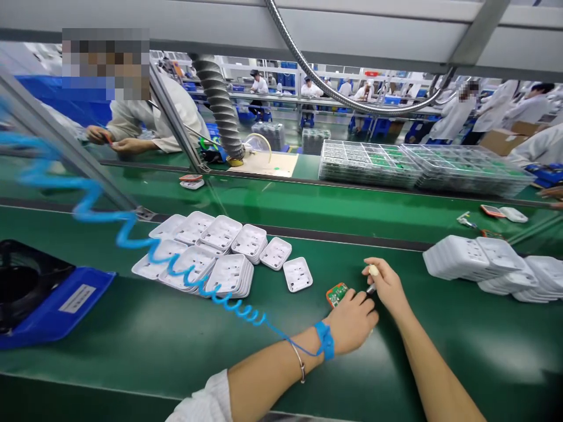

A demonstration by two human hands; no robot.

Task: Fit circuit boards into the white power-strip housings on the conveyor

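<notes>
A green circuit board point(337, 294) in an orange frame lies on the green bench, partly hidden under my left hand point(352, 319). The left fingers are bent over its right side, and the thumb is hidden. My right hand point(389, 287) is just to the right, its fingers curled and close to the left fingertips, with a pale finger cot on one finger. Between the two hands shows a small dark and silver piece point(372, 288), held by the right fingers; its kind is unclear. A white plastic cover point(298, 275) lies left of the board.
Several stacks of white covers point(229, 275) stand at left, with more stacks point(484, 258) at right. A coiled blue cord point(176, 264) runs to my left wrist strap. A black fan on a blue base point(83, 299) sits far left. Clear trays point(369, 161) stand beyond the belt; co-workers sit behind.
</notes>
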